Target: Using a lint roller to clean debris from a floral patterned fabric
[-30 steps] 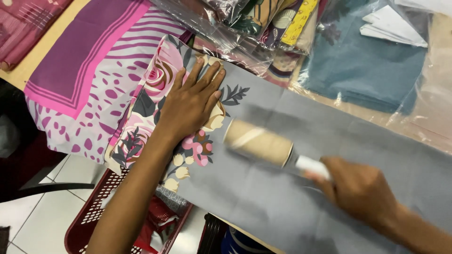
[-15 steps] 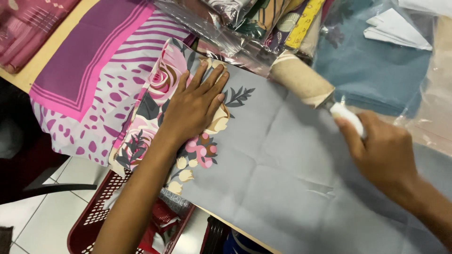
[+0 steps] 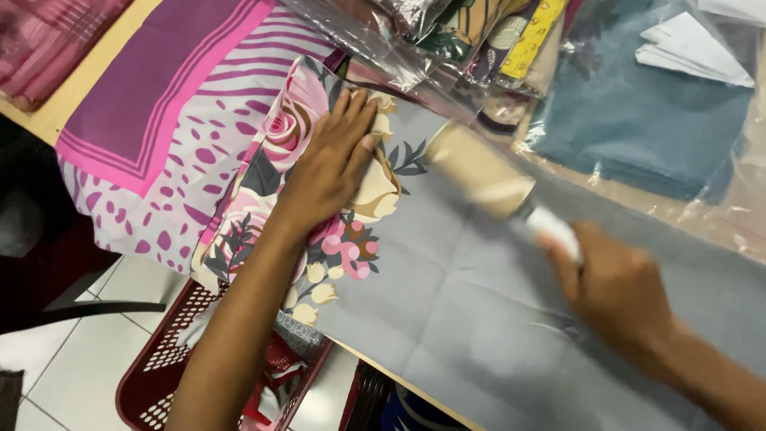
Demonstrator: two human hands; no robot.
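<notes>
A grey cloth [image 3: 447, 303] with a rose-and-leaf border lies flat across the table. My left hand [image 3: 331, 164] presses flat on the floral end, fingers together and pointing up. My right hand [image 3: 610, 291] grips the white handle of a lint roller [image 3: 483, 172]. Its tan roll rests on the grey cloth just right of my left hand, near the cloth's far edge.
A purple and pink patterned cloth [image 3: 171, 104] lies to the left. Plastic-wrapped folded fabrics [image 3: 447, 32] and a blue-grey one [image 3: 638, 120] crowd the far side. Below the table edge stand a dark red perforated basket [image 3: 171, 359] and white floor tiles [image 3: 64, 375].
The roller swept from the middle of the cloth up to its far edge, then came back down and left toward my left hand. My left hand has shifted slightly along the floral end.
</notes>
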